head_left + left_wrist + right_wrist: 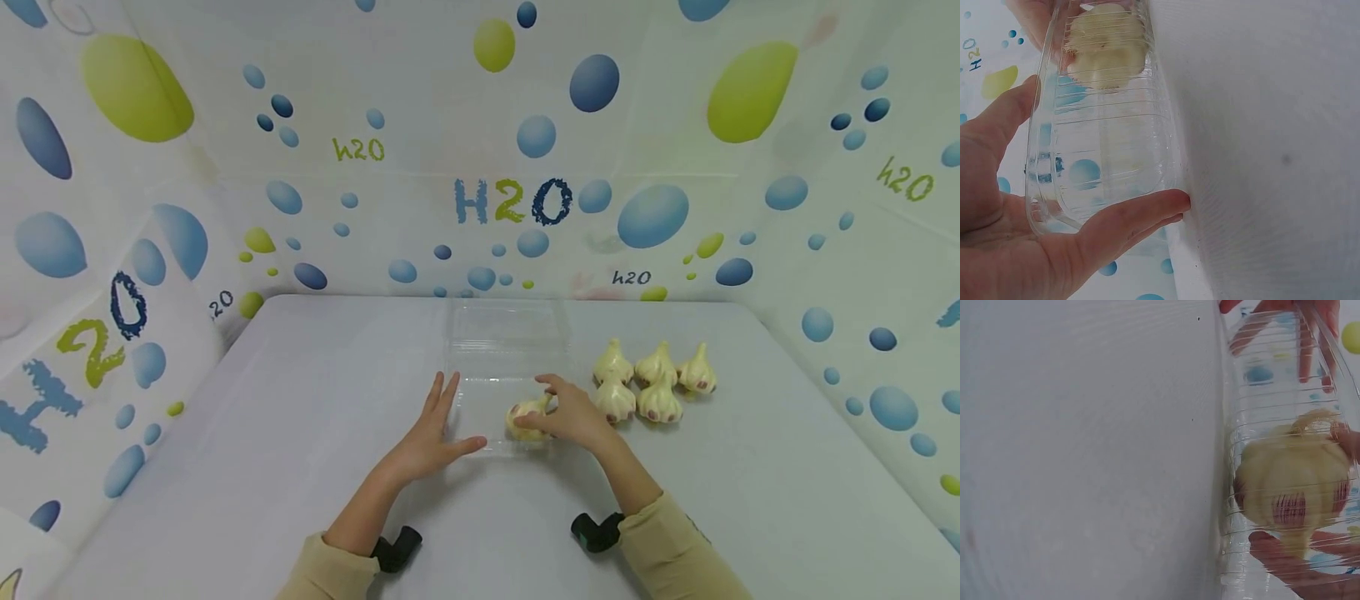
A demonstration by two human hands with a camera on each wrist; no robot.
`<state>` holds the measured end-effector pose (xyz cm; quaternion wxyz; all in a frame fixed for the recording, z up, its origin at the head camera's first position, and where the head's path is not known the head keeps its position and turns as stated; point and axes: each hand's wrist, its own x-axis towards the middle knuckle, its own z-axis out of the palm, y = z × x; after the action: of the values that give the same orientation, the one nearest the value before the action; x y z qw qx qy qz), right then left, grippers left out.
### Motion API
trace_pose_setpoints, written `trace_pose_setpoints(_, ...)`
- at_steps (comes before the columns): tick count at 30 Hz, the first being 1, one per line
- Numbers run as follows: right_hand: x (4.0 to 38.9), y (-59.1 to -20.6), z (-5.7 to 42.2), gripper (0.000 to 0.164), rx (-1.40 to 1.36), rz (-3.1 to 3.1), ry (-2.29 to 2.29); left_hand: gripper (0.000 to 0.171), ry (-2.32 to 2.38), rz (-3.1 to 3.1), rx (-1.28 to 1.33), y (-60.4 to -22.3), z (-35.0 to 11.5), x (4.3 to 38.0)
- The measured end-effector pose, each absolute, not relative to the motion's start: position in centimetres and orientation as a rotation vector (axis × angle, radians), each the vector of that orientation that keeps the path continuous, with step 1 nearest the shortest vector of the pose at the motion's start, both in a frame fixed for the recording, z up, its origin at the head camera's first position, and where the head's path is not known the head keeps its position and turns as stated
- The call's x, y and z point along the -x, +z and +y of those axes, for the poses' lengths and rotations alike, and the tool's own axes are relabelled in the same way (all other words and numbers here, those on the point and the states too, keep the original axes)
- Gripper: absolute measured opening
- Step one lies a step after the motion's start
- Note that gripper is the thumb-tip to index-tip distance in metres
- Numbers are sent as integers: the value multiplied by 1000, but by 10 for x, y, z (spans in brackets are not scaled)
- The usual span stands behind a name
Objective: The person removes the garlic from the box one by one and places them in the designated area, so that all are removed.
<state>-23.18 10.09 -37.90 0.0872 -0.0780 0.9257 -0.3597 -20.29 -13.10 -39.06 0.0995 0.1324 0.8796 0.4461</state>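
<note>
A clear plastic clamshell container (480, 404) lies on the table with its lid (510, 321) folded back. Inside its right part, my right hand (576, 414) holds a garlic bulb (519, 414), thumb across the front and fingers bent over behind. Through the ribbed wall in the right wrist view, the garlic (1291, 478) shows purple streaks, with one stem pointing down and a curved stem at the top. My left hand (426, 450) is spread at the container's left side, thumb along the front and fingers straight at the wall; the left wrist view shows the thumb and fingers framing its end.
Several more garlic bulbs (660, 400) sit in a cluster on the white table (300, 433), right of the container. Dark wrist-camera mounts (596, 532) hang by both sleeves. A patterned sheet (420, 167) with bubbles and H2O lettering surrounds the table at the back and sides.
</note>
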Motion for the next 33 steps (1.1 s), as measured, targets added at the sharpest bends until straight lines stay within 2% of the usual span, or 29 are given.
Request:
trace_pose_setpoints(5,234,-382,100,87,183,2699,-1093,99,1315,2609,-411,-391,-131,203)
trace_pose_setpoints(11,236,-383,98,84,206,2663,-1098,100,1315,2612,-424,-389,-131,202)
trace_pose_setpoints(16,237,-383,96,87,280,2679,-1091,100,1319,2614,-414,-389,-131,202)
trace_pose_setpoints(33,235,-367,107,86,326,2659,-1356,99,1313,2603,-420,-391,-131,203)
